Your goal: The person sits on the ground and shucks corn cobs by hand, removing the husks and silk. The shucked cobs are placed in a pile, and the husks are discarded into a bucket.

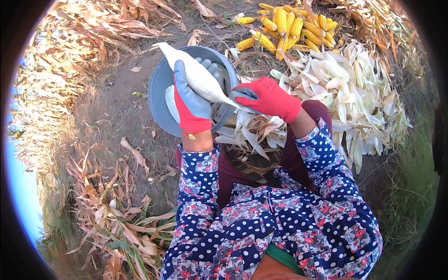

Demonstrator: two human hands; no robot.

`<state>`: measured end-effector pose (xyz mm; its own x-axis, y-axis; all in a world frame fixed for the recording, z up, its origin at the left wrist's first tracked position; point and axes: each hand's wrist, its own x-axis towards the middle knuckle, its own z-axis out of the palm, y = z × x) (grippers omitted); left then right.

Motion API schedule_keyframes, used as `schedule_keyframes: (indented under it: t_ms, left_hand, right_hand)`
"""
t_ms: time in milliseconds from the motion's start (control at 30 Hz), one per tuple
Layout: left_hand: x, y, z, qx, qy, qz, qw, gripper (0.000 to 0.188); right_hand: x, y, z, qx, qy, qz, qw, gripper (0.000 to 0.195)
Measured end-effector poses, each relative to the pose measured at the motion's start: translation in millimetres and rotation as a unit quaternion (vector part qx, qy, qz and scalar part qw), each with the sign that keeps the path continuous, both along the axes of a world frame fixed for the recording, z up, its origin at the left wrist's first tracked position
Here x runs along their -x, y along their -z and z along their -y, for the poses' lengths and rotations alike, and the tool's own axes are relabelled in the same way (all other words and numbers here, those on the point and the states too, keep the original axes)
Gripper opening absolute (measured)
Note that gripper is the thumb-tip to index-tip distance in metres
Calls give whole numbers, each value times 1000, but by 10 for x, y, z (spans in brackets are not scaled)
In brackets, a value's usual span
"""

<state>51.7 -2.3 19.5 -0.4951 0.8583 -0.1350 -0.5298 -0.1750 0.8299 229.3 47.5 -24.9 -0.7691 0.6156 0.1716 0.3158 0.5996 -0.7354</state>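
An ear of corn in a pale husk (200,74) lies slantwise across my left hand (192,96), which grips it from below and the side. My right hand (266,98) pinches the narrow end of that husk, to the right of the ear. Both hands wear red gloves with grey palms. Beneath the ear stands a grey plastic bucket (156,91), its inside partly hidden by my left hand and the ear. Another pale husked ear (170,101) shows inside the bucket.
Bare yellow corn cobs (288,26) are heaped beyond my right hand. Stripped pale husks (350,91) form a pile at the right, with more by my knees. Dry corn stalks (129,231) lie at the lower left, and others (101,24) spread across the upper left.
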Motion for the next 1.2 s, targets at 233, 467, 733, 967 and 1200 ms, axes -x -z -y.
schedule_keyframes:
  t_ms: [233,467,733,967,1200]
  left_hand:
    - [115,107,26,-19,214,139,967,66]
    - [146,163,40,94,-19,-143,985,63]
    - [480,-42,121,17,-119,-119,986,55]
    - [-272,245,12,61,159,-138,976,47]
    - [-448,376,89,98,191,-311,926,45]
  right_hand:
    - [16,-157,95,224,-190,-77,953,31]
    - [64,104,272,-40,-250,47,966,27]
    - [-323,278,335,-68,-62,1,996,66]
    - [-209,163,116,372,120,-335,857,46]
    - [-110,148,88,360,122,-268,885,68]
